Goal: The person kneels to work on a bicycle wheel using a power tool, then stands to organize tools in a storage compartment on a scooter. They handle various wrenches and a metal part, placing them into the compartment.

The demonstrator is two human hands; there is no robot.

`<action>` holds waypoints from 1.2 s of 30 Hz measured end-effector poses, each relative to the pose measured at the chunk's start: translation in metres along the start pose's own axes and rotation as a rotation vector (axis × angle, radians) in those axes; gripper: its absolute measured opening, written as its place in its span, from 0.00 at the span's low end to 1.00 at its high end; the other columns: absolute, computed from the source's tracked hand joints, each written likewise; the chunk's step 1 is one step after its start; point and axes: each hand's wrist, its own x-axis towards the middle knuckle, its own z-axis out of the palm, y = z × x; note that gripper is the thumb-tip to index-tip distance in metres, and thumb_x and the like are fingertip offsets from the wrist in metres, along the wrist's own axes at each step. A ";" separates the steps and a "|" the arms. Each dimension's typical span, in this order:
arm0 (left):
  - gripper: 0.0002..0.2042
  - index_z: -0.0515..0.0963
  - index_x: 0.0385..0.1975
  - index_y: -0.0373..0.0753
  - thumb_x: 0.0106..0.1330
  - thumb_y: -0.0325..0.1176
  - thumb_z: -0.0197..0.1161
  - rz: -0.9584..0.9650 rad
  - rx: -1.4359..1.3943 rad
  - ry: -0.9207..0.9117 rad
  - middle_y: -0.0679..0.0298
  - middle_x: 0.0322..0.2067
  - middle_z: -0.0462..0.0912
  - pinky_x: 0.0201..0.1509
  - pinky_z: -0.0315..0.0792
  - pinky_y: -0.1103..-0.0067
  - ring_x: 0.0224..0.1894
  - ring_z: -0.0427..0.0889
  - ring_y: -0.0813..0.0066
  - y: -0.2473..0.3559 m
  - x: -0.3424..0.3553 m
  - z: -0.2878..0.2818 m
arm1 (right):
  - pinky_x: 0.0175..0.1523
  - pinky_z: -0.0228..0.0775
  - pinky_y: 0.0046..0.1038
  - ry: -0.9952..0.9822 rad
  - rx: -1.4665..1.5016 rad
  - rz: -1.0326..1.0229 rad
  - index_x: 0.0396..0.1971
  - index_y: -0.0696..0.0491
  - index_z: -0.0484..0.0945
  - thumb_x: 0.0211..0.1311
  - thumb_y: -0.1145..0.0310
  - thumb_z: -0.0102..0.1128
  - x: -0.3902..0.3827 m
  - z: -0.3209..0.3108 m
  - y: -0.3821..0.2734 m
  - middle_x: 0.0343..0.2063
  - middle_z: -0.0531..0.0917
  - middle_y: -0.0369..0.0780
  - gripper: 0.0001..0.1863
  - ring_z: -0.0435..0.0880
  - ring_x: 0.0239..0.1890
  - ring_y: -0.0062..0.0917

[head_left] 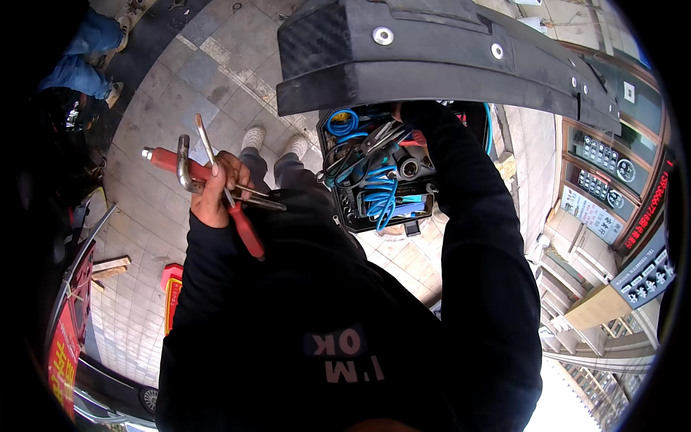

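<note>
My left hand (pixel 222 189) is closed around several tools at once, held out to the left above the paving. Among them are a screwdriver (pixel 248 234) with a red handle and its blade pointing up, a bent metal L-shaped wrench (pixel 183 162), and a red-handled tool (pixel 164 158) with a silver end. My right arm reaches into a black tool case (pixel 348 223); only a sliver of my right hand (pixel 397 111) shows at its far side, and the fingers are hidden. In the case lie blue coiled hose (pixel 381 194), pliers (pixel 385 137), and a grey-black power tool (pixel 410 167).
A large black panel (pixel 432 61) with silver fasteners hangs over the far side of the case. My shoes (pixel 253 137) stand on grey paving left of it. A person in jeans (pixel 90 68) is at far left. Wood pieces (pixel 110 266) lie at left.
</note>
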 end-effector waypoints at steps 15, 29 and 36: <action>0.14 0.67 0.35 0.43 0.75 0.47 0.53 -0.254 -0.105 0.068 0.69 0.19 0.67 0.27 0.69 0.74 0.17 0.67 0.77 0.006 -0.007 -0.074 | 0.61 0.72 0.40 0.053 0.173 0.171 0.51 0.53 0.80 0.61 0.59 0.59 -0.018 -0.003 0.012 0.51 0.83 0.49 0.20 0.81 0.55 0.45; 0.13 0.66 0.32 0.40 0.72 0.41 0.59 -0.089 0.096 -0.187 0.69 0.16 0.63 0.25 0.69 0.75 0.15 0.65 0.78 0.051 0.012 -0.019 | 0.58 0.71 0.41 0.590 0.269 0.138 0.39 0.55 0.79 0.62 0.57 0.59 -0.069 0.014 0.022 0.46 0.83 0.46 0.16 0.80 0.52 0.40; 0.17 0.75 0.48 0.29 0.61 0.24 0.69 0.080 0.758 -0.489 0.61 0.34 0.80 0.35 0.72 0.80 0.28 0.78 0.77 0.072 -0.013 0.060 | 0.48 0.70 0.37 0.935 0.085 -0.054 0.31 0.54 0.77 0.50 0.68 0.63 -0.314 -0.079 0.013 0.33 0.80 0.41 0.09 0.81 0.38 0.37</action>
